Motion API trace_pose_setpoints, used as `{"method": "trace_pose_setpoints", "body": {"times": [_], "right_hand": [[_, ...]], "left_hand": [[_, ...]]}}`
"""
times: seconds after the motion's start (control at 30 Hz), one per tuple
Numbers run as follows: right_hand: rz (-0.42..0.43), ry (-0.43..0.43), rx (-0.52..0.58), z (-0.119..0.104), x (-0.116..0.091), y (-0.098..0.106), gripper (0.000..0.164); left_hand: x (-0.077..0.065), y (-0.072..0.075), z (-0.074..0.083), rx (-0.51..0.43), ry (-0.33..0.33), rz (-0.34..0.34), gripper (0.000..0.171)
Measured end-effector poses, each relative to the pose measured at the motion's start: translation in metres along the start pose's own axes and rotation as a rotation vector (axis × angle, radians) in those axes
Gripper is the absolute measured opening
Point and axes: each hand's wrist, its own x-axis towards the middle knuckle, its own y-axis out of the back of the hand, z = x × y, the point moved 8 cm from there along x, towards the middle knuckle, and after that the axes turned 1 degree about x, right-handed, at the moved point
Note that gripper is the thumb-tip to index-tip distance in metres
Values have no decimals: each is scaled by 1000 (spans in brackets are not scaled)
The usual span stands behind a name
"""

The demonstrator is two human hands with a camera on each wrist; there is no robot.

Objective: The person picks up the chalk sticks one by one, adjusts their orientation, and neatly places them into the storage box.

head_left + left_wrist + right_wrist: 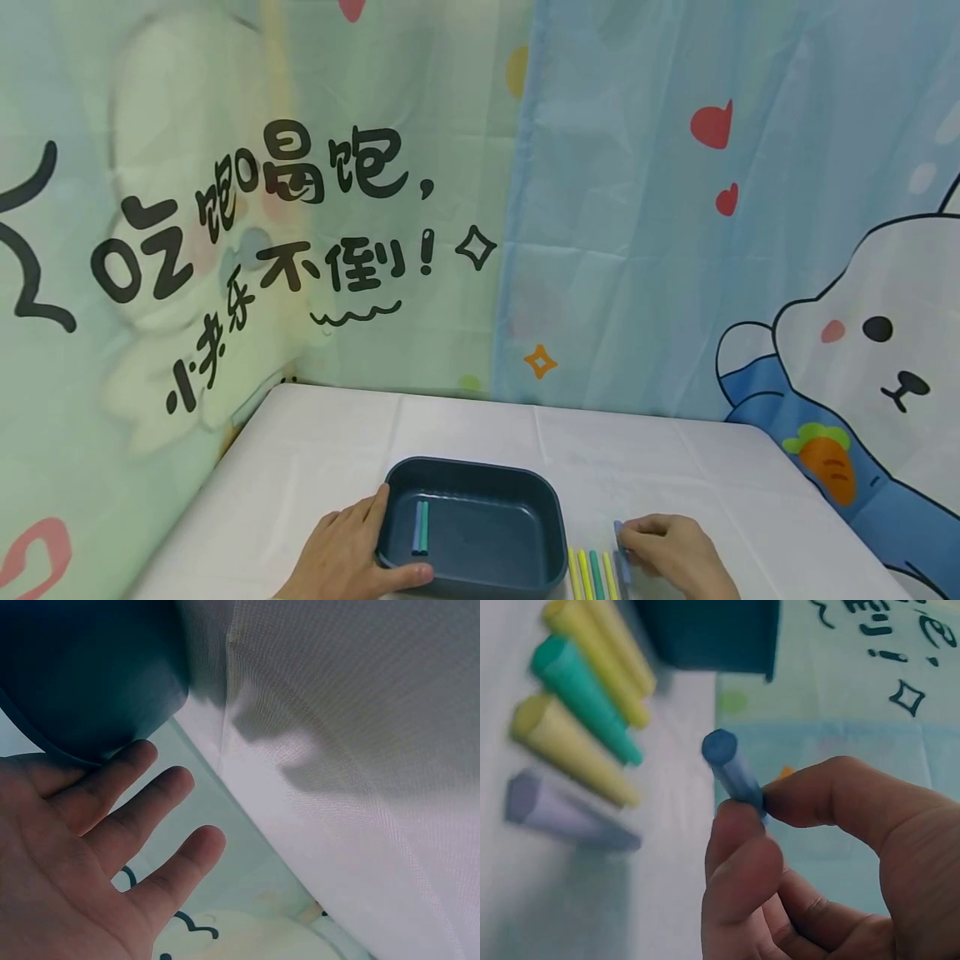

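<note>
My left hand (345,546) rests against the left side of a dark blue rectangular tray (480,587), its thumb at the near left corner. Three of its fingers (135,832) are spread and fairly straight in the left wrist view. Inside the tray lie a blue chalk stick (417,529) and a green chalk stick (424,529), side by side. To the right of the tray, my right hand (675,550) pinches another blue chalk stick (739,776) between thumb and fingertips. This stick is tilted and held up off the cloth.
Between tray and right hand, several chalk sticks lie in a row: yellow ones (573,575), a green one (585,697) and a greyish-lavender one (570,810). White cloth (675,467) covers the table. Printed curtains (622,250) hang behind and to the left.
</note>
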Motion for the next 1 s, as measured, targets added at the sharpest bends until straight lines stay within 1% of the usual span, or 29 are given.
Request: {"method": "trace_pose_setpoints", "body": {"times": [0.1,0.2,0.33,0.63,0.83,1.0], "right_hand": [[0,-6,70,-11,-3,-3,37],[5,2,109,-23,-6,-6,38],[14,49,123,-41,-10,-11,38],[18,170,176,-79,-20,-28,28],[5,207,248,-95,-23,-42,24],[-12,213,301,-104,-27,-56,22]], "left_hand": [[0,0,0,-4,3,-2,121],[1,-1,0,-11,9,-4,122],[1,-1,0,-21,13,-9,122],[1,-2,0,-9,12,-16,122],[0,0,0,10,11,-1,123],[0,-1,0,7,12,-3,123]]}}
